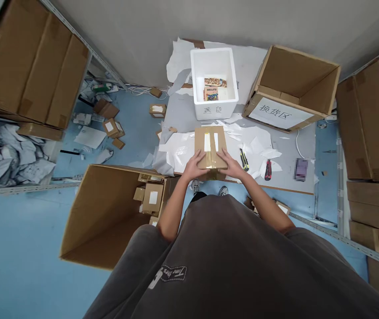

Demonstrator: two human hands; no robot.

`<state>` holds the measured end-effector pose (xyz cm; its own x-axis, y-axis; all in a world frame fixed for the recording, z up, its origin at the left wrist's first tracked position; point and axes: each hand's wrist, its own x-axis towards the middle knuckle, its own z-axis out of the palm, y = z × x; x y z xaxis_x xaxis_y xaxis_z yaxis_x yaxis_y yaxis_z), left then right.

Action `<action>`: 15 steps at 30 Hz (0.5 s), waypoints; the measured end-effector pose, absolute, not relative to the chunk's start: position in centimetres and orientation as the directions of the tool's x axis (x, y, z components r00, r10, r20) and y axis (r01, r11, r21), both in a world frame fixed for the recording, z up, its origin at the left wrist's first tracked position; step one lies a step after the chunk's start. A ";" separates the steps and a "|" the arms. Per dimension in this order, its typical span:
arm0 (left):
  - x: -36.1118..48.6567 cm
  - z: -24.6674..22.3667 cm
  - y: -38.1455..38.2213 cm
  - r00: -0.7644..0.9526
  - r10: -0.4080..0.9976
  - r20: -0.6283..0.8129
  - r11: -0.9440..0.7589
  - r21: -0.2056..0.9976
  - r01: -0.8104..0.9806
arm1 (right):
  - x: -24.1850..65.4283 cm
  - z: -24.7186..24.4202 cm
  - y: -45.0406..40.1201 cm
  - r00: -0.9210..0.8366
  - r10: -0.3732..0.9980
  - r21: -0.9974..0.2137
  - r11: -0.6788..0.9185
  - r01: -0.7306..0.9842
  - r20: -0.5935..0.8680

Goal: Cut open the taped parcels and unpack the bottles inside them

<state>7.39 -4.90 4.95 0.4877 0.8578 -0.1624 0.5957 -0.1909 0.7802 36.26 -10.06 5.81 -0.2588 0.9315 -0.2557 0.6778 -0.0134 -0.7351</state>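
Carton sitting between left hand and right hand

The two hands are keeping apart from each other, each clamping a near corner of the carton, with fingers spreading over the top and thumbs pressing low on the near end. The carton is sitting at the near edge of the worktop; whether it is resting there or hovering just above, one cannot tell. Its top is lying closed, with tape running along the middle seam and a pale label showing on either side. By that look, handling is seeming early: the top is closed and no contents are showing. Whether the tape is already cut is staying unclear.

The labelled face is pointing up. The long axis, which the seam is following, is running from the wearer's body toward the foam box.

To the carton's right, a green knife and a red knife are lying among paper scraps. Beyond the carton, the foam box is holding small packets; right of that, an open box is standing.
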 end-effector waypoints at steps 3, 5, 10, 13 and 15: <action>7.9 6.5 -2.0 0.283 0.956 -0.075 -0.095 0.836 0.540 | 37.4 8.2 -6.8 -0.186 0.971 -0.745 0.015 0.666 -0.147; 8.9 6.6 0.3 0.181 0.981 -0.067 -0.036 0.859 0.511 | 37.5 8.6 -4.1 -0.129 0.987 -0.743 0.014 0.669 -0.098; 11.2 4.9 4.4 0.107 0.982 -0.154 0.083 0.868 0.489 | 35.9 6.5 0.9 0.009 0.992 -0.721 -0.099 0.686 -0.127; 10.1 4.7 3.5 0.107 0.992 -0.068 -0.004 0.827 0.562 | 35.3 6.0 -0.1 0.051 0.989 -0.684 -0.132 0.718 -0.138; 8.6 5.0 1.5 0.193 0.980 -0.038 -0.090 0.785 0.613 | 35.3 6.3 -2.4 0.008 0.993 -0.662 -0.086 0.744 -0.120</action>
